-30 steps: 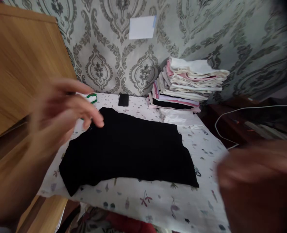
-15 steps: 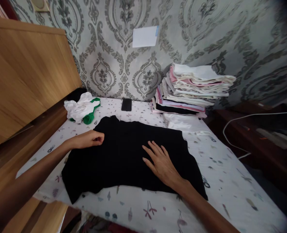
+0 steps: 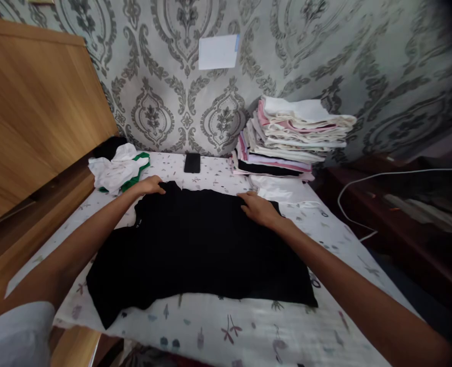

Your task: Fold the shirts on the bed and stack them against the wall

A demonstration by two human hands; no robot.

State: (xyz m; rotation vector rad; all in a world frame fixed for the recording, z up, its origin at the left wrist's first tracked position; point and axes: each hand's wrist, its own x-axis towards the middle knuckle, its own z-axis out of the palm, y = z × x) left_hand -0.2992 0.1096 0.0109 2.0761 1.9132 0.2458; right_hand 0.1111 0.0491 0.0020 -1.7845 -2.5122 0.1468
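Note:
A black T-shirt (image 3: 198,244) lies spread sideways on the patterned bed sheet, with a small pale tag at its neckline on the left. My left hand (image 3: 152,185) is closed on the shirt's far left corner, by the sleeve. At the far edge, toward the right, my right hand (image 3: 259,208) grips the cloth with fingers curled over it. The fingertips of both hands are partly hidden. The near edge of the shirt rests flat on the sheet.
Folded clothes (image 3: 283,140) form a tall stack at the back right, beside a folded white garment (image 3: 287,189). A black phone (image 3: 192,163) lies near the wall. Crumpled white and green clothes (image 3: 114,171) sit back left, by a wooden cabinet (image 3: 38,112). A white cable (image 3: 344,196) hangs at right.
Both hands have moved away from me, from the middle of the shirt to its far edge, and closed on it. The view has shifted slightly to the right.

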